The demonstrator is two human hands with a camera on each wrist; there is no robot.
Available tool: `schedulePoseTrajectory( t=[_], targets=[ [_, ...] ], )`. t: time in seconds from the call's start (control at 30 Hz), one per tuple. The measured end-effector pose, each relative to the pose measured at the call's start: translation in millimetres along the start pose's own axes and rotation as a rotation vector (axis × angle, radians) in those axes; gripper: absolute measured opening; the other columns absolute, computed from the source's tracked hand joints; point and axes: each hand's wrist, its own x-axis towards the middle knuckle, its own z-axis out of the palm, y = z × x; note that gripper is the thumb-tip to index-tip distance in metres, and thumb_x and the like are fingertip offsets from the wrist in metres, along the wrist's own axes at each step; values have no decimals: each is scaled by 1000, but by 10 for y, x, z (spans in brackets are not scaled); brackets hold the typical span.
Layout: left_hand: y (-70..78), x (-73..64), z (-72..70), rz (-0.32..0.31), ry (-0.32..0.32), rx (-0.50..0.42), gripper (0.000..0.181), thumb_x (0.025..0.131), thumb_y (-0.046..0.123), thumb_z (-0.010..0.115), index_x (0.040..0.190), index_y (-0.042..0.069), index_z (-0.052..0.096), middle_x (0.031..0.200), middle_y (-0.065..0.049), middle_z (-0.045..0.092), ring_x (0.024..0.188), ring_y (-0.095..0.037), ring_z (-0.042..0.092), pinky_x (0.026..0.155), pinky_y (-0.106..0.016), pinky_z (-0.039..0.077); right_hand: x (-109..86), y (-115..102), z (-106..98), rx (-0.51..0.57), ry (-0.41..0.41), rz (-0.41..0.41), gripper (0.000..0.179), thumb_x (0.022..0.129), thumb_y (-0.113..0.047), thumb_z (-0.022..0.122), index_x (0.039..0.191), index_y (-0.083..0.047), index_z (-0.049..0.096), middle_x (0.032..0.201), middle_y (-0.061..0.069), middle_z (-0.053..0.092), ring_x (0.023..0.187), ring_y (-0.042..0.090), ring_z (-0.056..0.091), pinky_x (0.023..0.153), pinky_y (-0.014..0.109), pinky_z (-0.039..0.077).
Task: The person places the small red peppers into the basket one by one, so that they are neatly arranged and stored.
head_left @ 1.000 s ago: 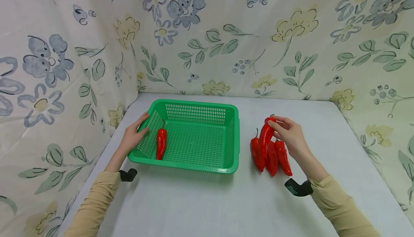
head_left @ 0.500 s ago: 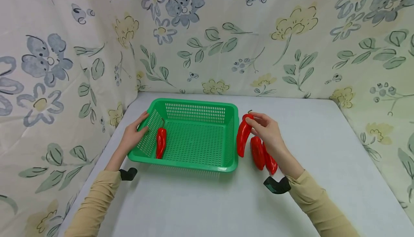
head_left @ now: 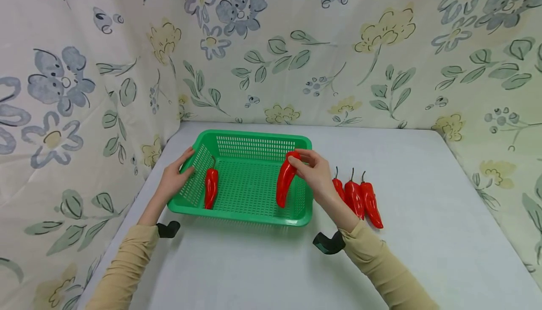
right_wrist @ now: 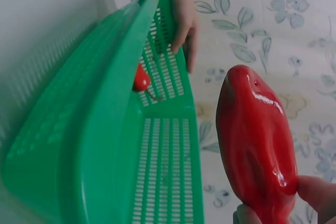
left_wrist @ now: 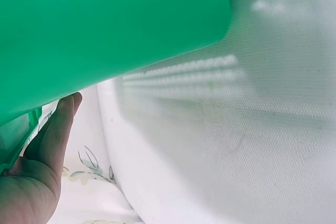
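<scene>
A green plastic basket point(head_left: 237, 216) with slotted walls stands at the left of the table. My left hand point(head_left: 171, 178) holds its left rim; in the left wrist view the fingers point(left_wrist: 58, 135) lie along the outer wall. My right hand point(head_left: 315, 171) pinches a red pepper point(head_left: 286, 180) near its stem end, and the pepper hangs tip down over the basket's right part. In the right wrist view that pepper point(right_wrist: 257, 140) is large, with thumb and fingers at its lower end. Another red pepper point(head_left: 211, 187) lies inside along the left wall.
Three red peppers point(head_left: 354, 197) lie side by side on the white table point(head_left: 423, 197), right of the basket, the left one partly hidden by my right forearm. Flowered cloth point(head_left: 305, 51) hangs behind the table and along its left side.
My right hand has carried the red pepper leftward from above the other peppers to over the basket. The left hand has stayed on the rim.
</scene>
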Motion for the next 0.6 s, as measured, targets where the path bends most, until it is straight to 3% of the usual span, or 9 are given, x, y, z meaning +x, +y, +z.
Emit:
schedulePoseTrajectory(
  t=[0.4,0.6],
  targets=[
    [-9,4,1,5,-1,-16,53,96,7,50,147,8,36,156,-8,27,143,-39,23,111,-60,25,-14,141,573,73,30,-23,41,89,-20,65,127,-5,57,120,17,60,98,23,63,86,37,56],
    [0,-4,-1,11,-1,-14,53,96,8,50,147,7,36,156,-7,27,142,-39,24,110,-60,25,17,211,785,112,84,-49,37,88,-19,67,122,-5,60,116,15,63,90,21,65,82,34,57]
  ],
)
